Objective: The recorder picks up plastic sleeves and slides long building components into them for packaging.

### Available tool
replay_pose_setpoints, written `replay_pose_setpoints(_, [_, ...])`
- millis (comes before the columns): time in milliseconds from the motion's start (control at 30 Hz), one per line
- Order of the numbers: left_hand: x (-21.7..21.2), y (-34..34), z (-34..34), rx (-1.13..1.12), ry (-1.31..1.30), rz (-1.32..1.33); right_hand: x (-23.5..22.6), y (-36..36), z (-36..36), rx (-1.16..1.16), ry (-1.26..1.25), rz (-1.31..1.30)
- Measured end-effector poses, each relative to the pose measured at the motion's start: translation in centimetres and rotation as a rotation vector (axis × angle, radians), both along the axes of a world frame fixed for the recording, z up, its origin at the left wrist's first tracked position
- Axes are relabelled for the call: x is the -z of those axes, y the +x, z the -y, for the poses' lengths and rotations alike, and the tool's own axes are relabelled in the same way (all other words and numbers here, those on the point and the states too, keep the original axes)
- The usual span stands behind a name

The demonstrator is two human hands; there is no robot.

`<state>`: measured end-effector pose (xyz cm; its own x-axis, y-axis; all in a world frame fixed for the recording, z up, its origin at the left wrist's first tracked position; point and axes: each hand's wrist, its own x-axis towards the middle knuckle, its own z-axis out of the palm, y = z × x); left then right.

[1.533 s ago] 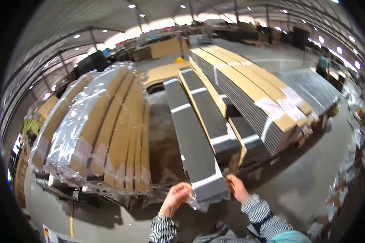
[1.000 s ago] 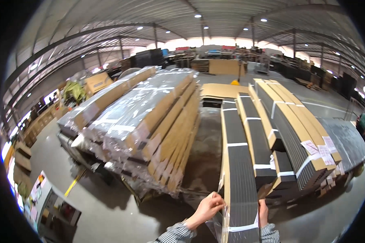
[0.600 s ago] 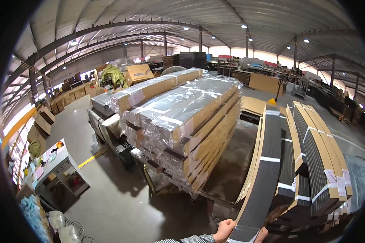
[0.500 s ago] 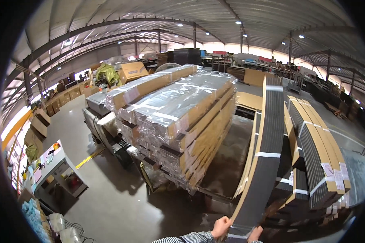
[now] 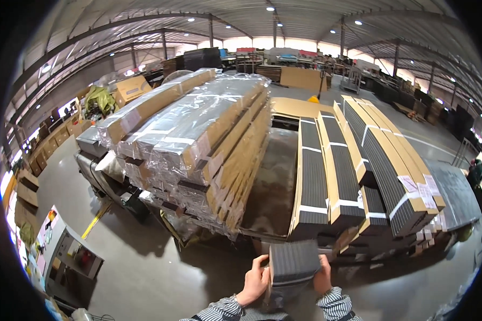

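Note:
Low in the middle, a bundle of dark ribbed strips (image 5: 293, 262) with cardboard along its left edge is held between my two hands. My left hand (image 5: 254, 282) grips its left side, fingers closed round the edge. Gripping the opposite side is my right hand (image 5: 323, 274), its fingers partly hidden by the bundle. Only a short part of the bundle shows, and how far it reaches below is hidden. Just beyond my hands, a similar long strapped bundle (image 5: 311, 176) lies at the left edge of a row of such bundles.
A tall stack of film-wrapped long cartons (image 5: 198, 123) stands on the left. Between it and the row lies a dark flat surface (image 5: 273, 182). More strapped bundles (image 5: 391, 166) with cardboard sides are at the right. A white-topped cabinet (image 5: 69, 257) stands at the lower left.
The long bundle that rose ahead of my hands now shows only a short part close to me. Both hands are more fully in view, and the view has swung right.

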<state>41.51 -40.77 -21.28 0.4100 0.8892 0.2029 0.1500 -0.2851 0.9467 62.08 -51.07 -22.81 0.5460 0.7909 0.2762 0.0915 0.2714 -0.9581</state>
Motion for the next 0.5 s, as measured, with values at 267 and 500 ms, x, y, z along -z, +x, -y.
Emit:
replay_pose_setpoints(267, [1.6,-3.3,-2.8,0.456,-0.091,-0.109,4.9,-0.6,-0.8,0.122,-0.11,-0.319])
replay_pose_setpoints(500, [0.0,-6.3,-6.5,0.649,-0.114,-0.163,1.6,-6.5,-0.1,0.218,0.03,-0.329])
